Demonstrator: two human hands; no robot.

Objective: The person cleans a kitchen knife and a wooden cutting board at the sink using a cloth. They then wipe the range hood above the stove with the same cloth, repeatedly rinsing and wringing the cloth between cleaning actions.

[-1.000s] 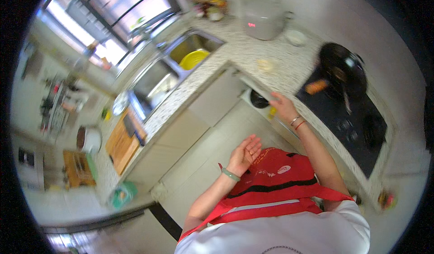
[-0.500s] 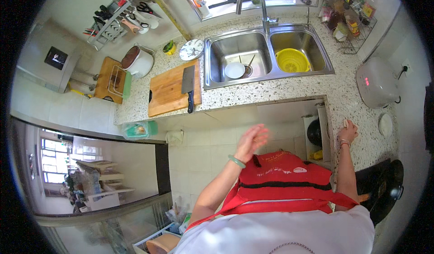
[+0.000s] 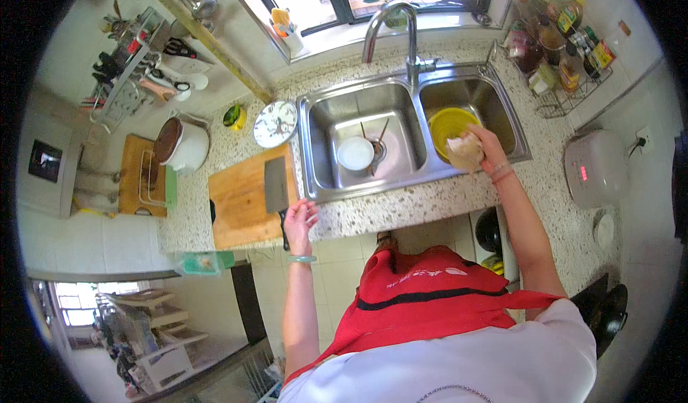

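My right hand (image 3: 487, 147) is closed on a crumpled beige cloth-like thing (image 3: 464, 150), too blurred to name surely. It hangs over the front of the right sink bowl, partly covering a yellow plastic colander (image 3: 451, 123). By the counter's front edge is my left hand (image 3: 301, 220), its fingers loosely curled and apart with nothing in them. Close beside it is the dark handle of a cleaver (image 3: 276, 186), whose blade lies flat on a wooden cutting board (image 3: 240, 202). Whether the hand touches the handle I cannot tell.
The left sink bowl (image 3: 337, 109) holds a white bowl (image 3: 355, 153) and chopsticks. A patterned plate (image 3: 275, 124) stands behind the board. The faucet (image 3: 411, 41) rises between the bowls. Bottles crowd a wire rack (image 3: 562, 102) at back right, near a rice cooker (image 3: 596, 168).
My right hand has gone from the right-hand counter to the right sink bowl, bringing the beige thing. My left hand has moved left to beside the cleaver handle. The view has shifted toward the sink.
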